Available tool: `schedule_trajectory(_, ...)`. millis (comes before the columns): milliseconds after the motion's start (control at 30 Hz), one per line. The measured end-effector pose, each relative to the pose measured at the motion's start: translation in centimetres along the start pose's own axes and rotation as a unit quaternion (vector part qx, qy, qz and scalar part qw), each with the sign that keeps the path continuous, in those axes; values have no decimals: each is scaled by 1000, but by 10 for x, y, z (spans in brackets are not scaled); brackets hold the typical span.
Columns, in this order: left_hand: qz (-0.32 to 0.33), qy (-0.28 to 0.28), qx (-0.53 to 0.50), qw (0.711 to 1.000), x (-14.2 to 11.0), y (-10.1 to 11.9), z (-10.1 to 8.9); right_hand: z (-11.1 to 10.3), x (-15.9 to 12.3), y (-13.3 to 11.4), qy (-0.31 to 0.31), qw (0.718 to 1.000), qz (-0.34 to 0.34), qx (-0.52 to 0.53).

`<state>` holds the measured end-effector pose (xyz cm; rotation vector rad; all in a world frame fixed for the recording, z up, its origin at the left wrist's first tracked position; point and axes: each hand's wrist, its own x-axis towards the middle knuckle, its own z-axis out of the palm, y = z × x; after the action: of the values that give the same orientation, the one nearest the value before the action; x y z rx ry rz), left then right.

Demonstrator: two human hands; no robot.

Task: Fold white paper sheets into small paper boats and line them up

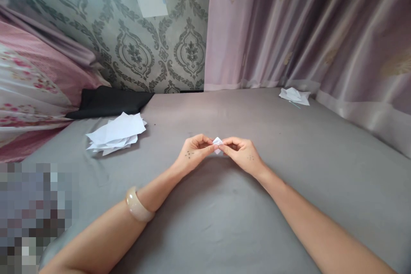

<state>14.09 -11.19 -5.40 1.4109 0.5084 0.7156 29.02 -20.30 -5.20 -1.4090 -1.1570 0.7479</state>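
Note:
A small folded white paper piece (218, 142) is pinched between both my hands above the grey sheet (205, 222). My left hand (194, 150) has its fingers curled, thumb and forefinger closed on the paper's left side. My right hand (240, 152) pinches the paper's right side, fingers closed. A pale bangle (138, 205) sits on my left forearm. Most of the paper is hidden by my fingers.
A loose stack of white paper sheets (116, 133) lies at the left on the sheet. A dark cloth (109, 101) lies behind it. Crumpled white paper (294, 95) rests at the far right by the curtain (305, 25). Pink floral bedding (28, 90) rises at left.

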Motion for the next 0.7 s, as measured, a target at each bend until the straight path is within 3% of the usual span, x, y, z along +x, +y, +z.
schedule_trajectory(267,41,32,-23,998,-2,3,3,10,0,3,51,996,-33,69)
schedule_trajectory(367,30,23,-20,999,-2,4,3,10,-1,4,54,997,-38,45)
schedule_trajectory(533,9,23,53,998,-3,8,2,10,-3,3,42,998,-43,7)
schedule_trajectory(700,-16,28,64,997,-3,12,2,9,-2,4,-8,998,24,53)
